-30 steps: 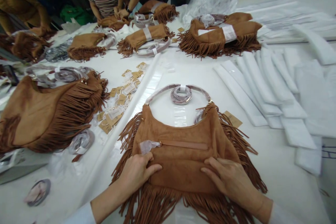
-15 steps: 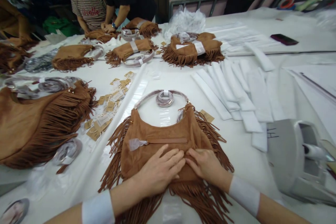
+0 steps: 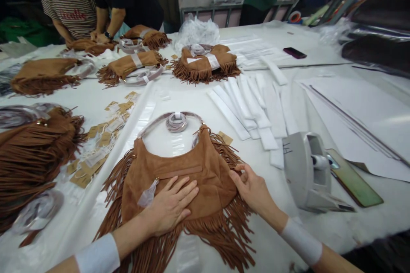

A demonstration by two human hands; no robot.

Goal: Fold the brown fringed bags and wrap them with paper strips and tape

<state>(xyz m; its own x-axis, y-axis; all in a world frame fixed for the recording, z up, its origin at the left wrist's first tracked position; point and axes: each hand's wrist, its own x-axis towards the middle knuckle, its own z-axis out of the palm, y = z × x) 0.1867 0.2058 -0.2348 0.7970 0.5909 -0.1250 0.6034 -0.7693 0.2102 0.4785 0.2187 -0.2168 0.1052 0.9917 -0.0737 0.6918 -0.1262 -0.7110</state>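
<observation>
A brown suede handbag (image 3: 179,168) with long fringe on its sides and bottom lies flat in front of me. Its wrapped strap arches at the top, around a coiled strap (image 3: 177,123) bound with white tape. My left hand (image 3: 171,204) rests flat on the bag's front, fingers stretched out, just below the zip. Beside it hangs a zip pull covered in clear plastic (image 3: 148,194). At the bag's right edge, my right hand (image 3: 251,185) has its fingers bent and closed on the side fringe (image 3: 229,153). Both wrists wear white bands.
White foam strips (image 3: 245,106) fan out beyond the bag. A grey tape dispenser (image 3: 299,170) and a green phone (image 3: 355,179) sit to the right. Tan tags (image 3: 96,145) lie left, near another fringed bag (image 3: 35,158). Across the table are more bags (image 3: 206,64) and people working.
My right hand has moved from the bag's middle to its right edge. My left hand stays flat on the front. The zip pull now hangs lower, and the view has turned right.
</observation>
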